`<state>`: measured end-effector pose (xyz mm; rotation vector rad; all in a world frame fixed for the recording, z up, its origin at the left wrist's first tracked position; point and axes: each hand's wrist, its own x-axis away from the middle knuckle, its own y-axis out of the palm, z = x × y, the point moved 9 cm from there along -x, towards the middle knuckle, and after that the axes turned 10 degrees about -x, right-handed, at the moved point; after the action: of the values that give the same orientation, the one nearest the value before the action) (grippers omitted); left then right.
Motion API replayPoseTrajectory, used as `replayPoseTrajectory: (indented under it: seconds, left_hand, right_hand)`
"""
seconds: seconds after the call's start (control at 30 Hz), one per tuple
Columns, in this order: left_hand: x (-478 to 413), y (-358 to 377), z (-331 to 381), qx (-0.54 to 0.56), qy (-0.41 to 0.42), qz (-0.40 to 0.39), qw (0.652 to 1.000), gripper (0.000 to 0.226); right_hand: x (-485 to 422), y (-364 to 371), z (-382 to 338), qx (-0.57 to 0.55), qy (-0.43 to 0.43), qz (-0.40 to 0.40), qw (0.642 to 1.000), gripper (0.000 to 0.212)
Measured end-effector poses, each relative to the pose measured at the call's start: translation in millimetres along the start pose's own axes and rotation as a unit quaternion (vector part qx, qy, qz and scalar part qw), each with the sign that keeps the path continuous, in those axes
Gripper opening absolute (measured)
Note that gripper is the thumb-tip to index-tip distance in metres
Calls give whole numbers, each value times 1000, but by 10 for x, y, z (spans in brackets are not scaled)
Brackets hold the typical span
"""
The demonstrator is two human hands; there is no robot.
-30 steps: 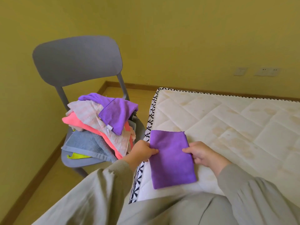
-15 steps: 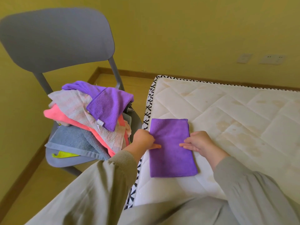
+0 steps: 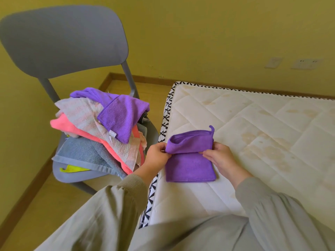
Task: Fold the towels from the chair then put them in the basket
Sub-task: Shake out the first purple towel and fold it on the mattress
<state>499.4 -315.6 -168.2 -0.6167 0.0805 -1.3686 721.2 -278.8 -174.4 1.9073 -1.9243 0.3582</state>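
Note:
A small purple towel [image 3: 189,167] lies at the near left corner of the white mattress [image 3: 253,127]. Its far half is lifted and doubled back toward me over the near half. My left hand [image 3: 157,155] pinches the fold's left edge and my right hand [image 3: 220,157] pinches its right edge. On the seat of the grey chair [image 3: 61,42] to the left is a loose pile of towels [image 3: 101,134]: purple on top, then pale pink, coral, grey-blue and a bit of yellow. No basket is in view.
The mattress has a black-and-white patterned border [image 3: 164,127] and stretches away to the right. Yellow walls close the corner behind the chair, with wall sockets [image 3: 306,63] at the right. Wooden floor [image 3: 32,201] shows beside the chair.
The towel lay flat as a long strip with my hands pressing its sides. Now both hands have lifted its far half and are bringing it over the near half.

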Motion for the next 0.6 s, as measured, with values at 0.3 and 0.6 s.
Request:
replayPoseTrajectory:
  seconds: [0.3, 0.6]
  left_hand:
    - [274, -95, -115, 43, -82, 9, 996, 38]
    - [580, 97, -307, 174, -239, -37, 955, 11]
  right_hand:
    - [196, -179, -34, 72, 0, 5, 997, 26]
    - [468, -191, 208, -87, 178, -28, 980, 28]
